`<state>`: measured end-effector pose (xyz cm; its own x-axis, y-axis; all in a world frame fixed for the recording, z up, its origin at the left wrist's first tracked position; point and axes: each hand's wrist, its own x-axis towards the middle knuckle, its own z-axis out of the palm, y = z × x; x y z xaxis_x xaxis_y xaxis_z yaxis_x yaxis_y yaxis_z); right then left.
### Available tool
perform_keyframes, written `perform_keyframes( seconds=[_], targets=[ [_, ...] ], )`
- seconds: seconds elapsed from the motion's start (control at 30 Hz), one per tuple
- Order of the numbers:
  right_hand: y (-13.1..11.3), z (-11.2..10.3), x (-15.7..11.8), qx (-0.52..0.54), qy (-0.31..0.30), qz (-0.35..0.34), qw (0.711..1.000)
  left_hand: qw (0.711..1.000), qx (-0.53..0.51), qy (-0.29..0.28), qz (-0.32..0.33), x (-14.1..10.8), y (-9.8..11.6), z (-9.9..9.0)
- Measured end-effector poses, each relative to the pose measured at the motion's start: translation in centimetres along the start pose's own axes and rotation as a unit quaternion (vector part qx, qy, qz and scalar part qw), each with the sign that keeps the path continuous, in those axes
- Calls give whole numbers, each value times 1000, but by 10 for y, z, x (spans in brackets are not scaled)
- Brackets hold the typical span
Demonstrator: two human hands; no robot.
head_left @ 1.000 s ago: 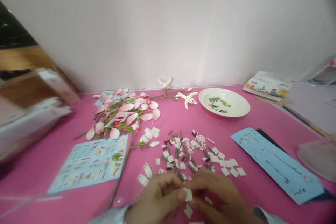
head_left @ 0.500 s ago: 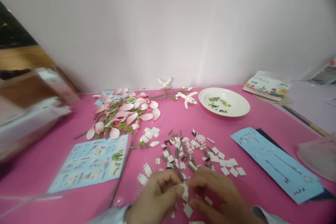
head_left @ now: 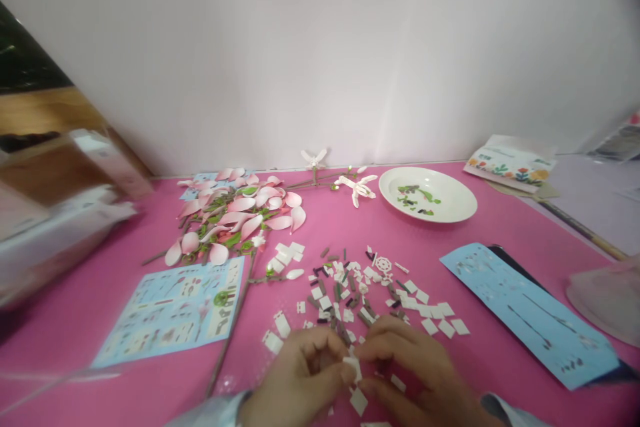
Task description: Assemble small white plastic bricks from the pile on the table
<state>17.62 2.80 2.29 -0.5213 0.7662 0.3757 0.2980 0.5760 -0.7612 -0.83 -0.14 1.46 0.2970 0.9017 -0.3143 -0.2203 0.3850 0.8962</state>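
**Room:** A pale wall stands behind a pink table. At the left side is a blurred pale box; I cannot tell what is inside it.

**Rest:** Far on the table you have a white plate with some green and dark pieces on it. Left of the plate lies a long branch with many pink petals, and a white flower stands near its end. Two blue instruction sheets lie flat, one on your left and one on your right.

**Things:** In front of you is a loose pile of small white and brown pieces. Your two hands are just below this pile, and some pieces lie near them.

**Work in hand:** You are working with one small white piece, using both hands together.

**Your grip:** Your left hand and your right hand are close together. The fingers of both hands are closed on the white piece, and they hide part of it.

**Place of the piece:** It is between your hands, above the table, at the lower edge of the pile.
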Motion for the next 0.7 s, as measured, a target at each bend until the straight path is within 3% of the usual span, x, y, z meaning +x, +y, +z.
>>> perform_keyframes(
  seconds=[0.23,0.5,0.7],
  targets=[
    [5,3,-3,-27,4,-47,999,998,59,23,0,-1,9,2],
    [0,-3,-1,-67,22,-50,996,1000,-1,-16,1,2,-4,-3],
    [-1,-2,-1,-63,28,-57,996,1000,-7,-13,2,0,-7,-8]
  ],
)
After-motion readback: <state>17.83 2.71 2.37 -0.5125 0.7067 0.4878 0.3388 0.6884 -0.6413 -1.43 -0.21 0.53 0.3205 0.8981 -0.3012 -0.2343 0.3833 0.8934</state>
